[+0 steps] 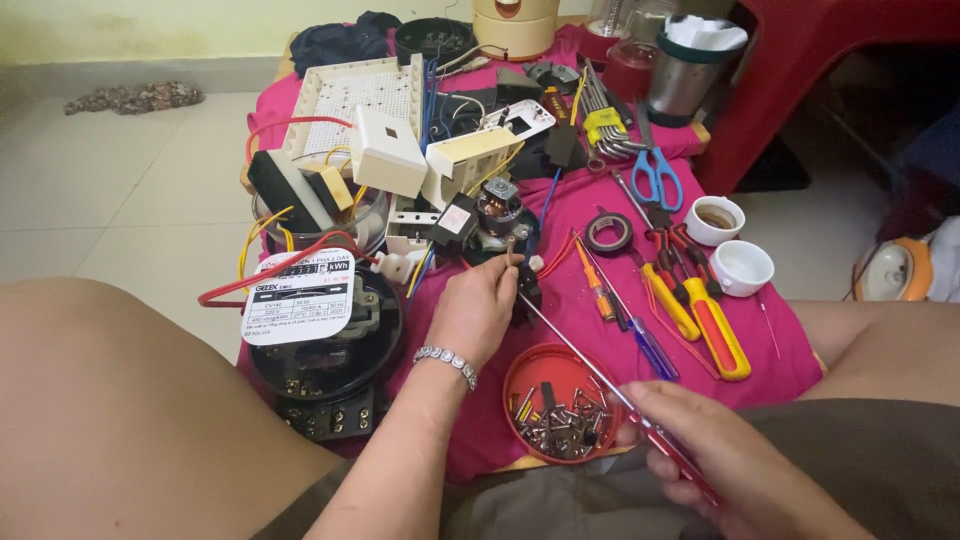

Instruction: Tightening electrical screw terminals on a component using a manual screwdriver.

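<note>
Nearest: bare knee [110, 400]. Electricity meter [320, 330], black, round, likely heavy. Left hand [475, 310] pinches a small black part [527, 290] on the pink cloth [780, 340]; rigid, light, best held by its sides. Red dish [520, 375] of screws. Right hand [700, 450] clenched round a long screwdriver [590, 365], tip at the part.

long red-handled screwdriver [600, 375], tip on small black part [526, 290]

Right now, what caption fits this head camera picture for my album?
Left hand steadies a small black part while the right hand works a long screwdriver above a red lid of screws.
</note>
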